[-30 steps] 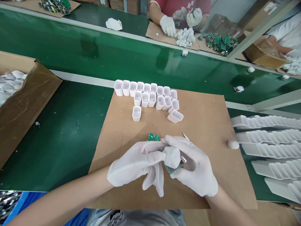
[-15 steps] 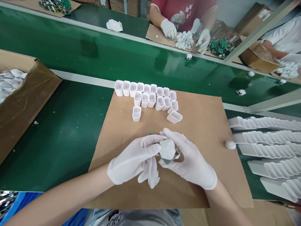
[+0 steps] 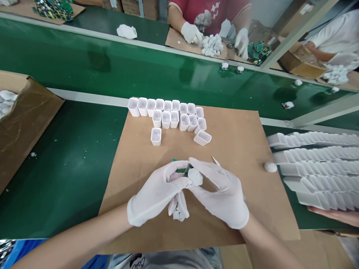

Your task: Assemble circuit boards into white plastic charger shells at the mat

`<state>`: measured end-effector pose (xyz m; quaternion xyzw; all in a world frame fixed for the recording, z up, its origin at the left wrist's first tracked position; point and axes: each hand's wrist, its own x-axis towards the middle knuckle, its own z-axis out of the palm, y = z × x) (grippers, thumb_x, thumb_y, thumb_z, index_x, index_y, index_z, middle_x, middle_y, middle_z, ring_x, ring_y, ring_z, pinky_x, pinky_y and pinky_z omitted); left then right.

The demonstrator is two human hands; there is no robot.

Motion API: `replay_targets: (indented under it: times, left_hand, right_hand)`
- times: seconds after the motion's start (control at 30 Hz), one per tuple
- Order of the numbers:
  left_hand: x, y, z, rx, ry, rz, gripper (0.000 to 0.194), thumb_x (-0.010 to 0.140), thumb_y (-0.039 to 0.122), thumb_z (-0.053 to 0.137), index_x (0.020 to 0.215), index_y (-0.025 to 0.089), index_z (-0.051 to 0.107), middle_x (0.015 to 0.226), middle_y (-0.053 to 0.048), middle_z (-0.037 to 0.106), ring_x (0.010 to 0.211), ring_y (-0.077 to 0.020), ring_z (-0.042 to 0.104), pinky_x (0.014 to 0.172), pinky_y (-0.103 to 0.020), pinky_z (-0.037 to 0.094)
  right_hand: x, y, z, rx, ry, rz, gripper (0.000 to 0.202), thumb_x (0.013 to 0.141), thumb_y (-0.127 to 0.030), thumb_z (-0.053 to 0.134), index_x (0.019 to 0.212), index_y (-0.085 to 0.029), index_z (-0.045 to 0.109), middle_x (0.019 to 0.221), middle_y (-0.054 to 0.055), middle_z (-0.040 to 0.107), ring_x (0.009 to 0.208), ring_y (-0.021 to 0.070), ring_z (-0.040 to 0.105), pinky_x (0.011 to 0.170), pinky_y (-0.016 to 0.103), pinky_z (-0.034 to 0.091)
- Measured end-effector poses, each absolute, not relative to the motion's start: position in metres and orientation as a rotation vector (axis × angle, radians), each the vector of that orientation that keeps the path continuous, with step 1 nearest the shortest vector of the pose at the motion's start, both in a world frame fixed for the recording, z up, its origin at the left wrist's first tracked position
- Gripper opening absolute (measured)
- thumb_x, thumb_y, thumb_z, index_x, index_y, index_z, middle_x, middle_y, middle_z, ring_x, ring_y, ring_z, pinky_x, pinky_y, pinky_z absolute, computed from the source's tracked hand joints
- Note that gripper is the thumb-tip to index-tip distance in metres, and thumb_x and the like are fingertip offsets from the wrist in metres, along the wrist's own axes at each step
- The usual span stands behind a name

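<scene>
My left hand (image 3: 158, 190), in a white glove, is closed around a small green circuit board (image 3: 181, 170). A rounded white piece (image 3: 195, 177) sits against the board between my two hands. The lower fingers of my left hand are curled over small white bits (image 3: 178, 214). My gloved right hand (image 3: 223, 192) has its fingertips at the board and the white piece, from the right. Beyond my hands, several small white open-topped cups (image 3: 156, 136) stand in rows on a cardboard sheet (image 3: 238, 134). One cup (image 3: 202, 138) leans over.
Rows of nested white cups (image 3: 322, 157) lie at the right, with a bare arm (image 3: 333, 215) beside them. A rounded white object (image 3: 270, 167) rests near the cardboard's right edge. A cardboard box (image 3: 30, 116) stands at left. Across the green conveyor (image 3: 126, 71) a co-worker (image 3: 207, 18) handles parts.
The board and white piece have turned and shifted slightly left between my hands. At right, the nearest cup row moved up and an arm appeared. Another white-topped part lies near the co-worker.
</scene>
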<state>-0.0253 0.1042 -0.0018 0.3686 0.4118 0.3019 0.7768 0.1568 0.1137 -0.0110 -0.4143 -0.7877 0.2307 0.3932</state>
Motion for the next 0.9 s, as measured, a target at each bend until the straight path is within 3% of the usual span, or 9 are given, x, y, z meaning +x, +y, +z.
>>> replay_targets:
  times: [0.17, 0.3, 0.47, 0.63, 0.7, 0.8, 0.9]
  left_hand:
    - [-0.029, 0.104, -0.006, 0.705, 0.736, 0.600, 0.051, 0.095, 0.042, 0.053, 0.138, 0.014, 0.045, 0.070, -0.009, 0.070, 0.046, -0.0161, 0.066, 0.034, -0.013, 0.036]
    - [-0.032, 0.105, -0.006, 0.686, 0.676, 0.613, 0.053, 0.092, 0.043, 0.059, 0.135, 0.014, 0.051, 0.072, -0.009, 0.070, 0.046, -0.0153, 0.066, 0.034, -0.013, 0.036]
    - [-0.034, 0.103, -0.006, 0.716, 0.659, 0.610, 0.052, 0.092, 0.044, 0.060, 0.133, 0.012, 0.053, 0.070, -0.008, 0.069, 0.048, -0.0164, 0.066, 0.034, -0.014, 0.034]
    - [-0.036, 0.106, -0.011, 0.718, 0.635, 0.621, 0.052, 0.098, 0.051, 0.040, 0.122, 0.009, 0.058, 0.064, -0.009, 0.067, 0.048, -0.0188, 0.066, 0.037, -0.019, 0.032]
    - [-0.037, 0.107, -0.014, 0.736, 0.613, 0.592, 0.053, 0.096, 0.055, 0.040, 0.110, 0.008, 0.062, 0.063, -0.011, 0.067, 0.050, -0.0207, 0.066, 0.037, -0.021, 0.035]
    - [-0.037, 0.108, -0.015, 0.779, 0.635, 0.581, 0.052, 0.096, 0.056, 0.038, 0.090, 0.010, 0.061, 0.064, -0.013, 0.068, 0.050, -0.0210, 0.066, 0.039, -0.022, 0.037]
    - [-0.036, 0.107, -0.008, 0.835, 0.734, 0.594, 0.048, 0.098, 0.053, 0.037, 0.081, 0.012, 0.057, 0.058, -0.009, 0.065, 0.047, -0.0173, 0.063, 0.039, -0.020, 0.033]
  right_hand:
    - [0.165, 0.125, -0.005, -0.749, -1.947, 1.052, 0.063, 0.084, -0.014, 0.070, 0.140, -0.032, 0.047, 0.084, -0.002, 0.069, 0.101, 0.0189, 0.066, 0.093, 0.038, 0.055]
    - [0.163, 0.130, -0.005, -0.553, -1.794, 1.328, 0.054, 0.086, -0.010, 0.068, 0.133, -0.032, 0.055, 0.070, -0.004, 0.061, 0.085, 0.0167, 0.064, 0.090, 0.040, 0.056]
    - [0.159, 0.125, -0.008, -0.498, -1.793, 1.189, 0.050, 0.090, -0.007, 0.063, 0.135, -0.026, 0.053, 0.080, -0.002, 0.064, 0.067, 0.0120, 0.062, 0.091, 0.040, 0.056]
    - [0.158, 0.125, -0.003, -0.506, -1.999, 1.077, 0.063, 0.092, -0.010, 0.062, 0.145, -0.032, 0.036, 0.074, -0.005, 0.062, 0.062, 0.0129, 0.061, 0.069, 0.030, 0.059]
    - [0.159, 0.127, -0.001, -0.558, -2.124, 1.080, 0.046, 0.093, -0.013, 0.061, 0.133, -0.033, 0.049, 0.074, -0.003, 0.060, 0.063, 0.0140, 0.062, 0.065, 0.030, 0.058]
    - [0.160, 0.129, 0.000, -0.641, -2.232, 1.103, 0.010, 0.094, -0.018, 0.059, 0.095, -0.027, 0.064, 0.074, 0.000, 0.056, 0.066, 0.0159, 0.064, 0.060, 0.029, 0.057]
    - [0.160, 0.129, -0.002, -0.608, -2.231, 1.053, 0.009, 0.096, -0.021, 0.055, 0.096, -0.026, 0.063, 0.077, 0.001, 0.059, 0.068, 0.0169, 0.065, 0.063, 0.030, 0.058]
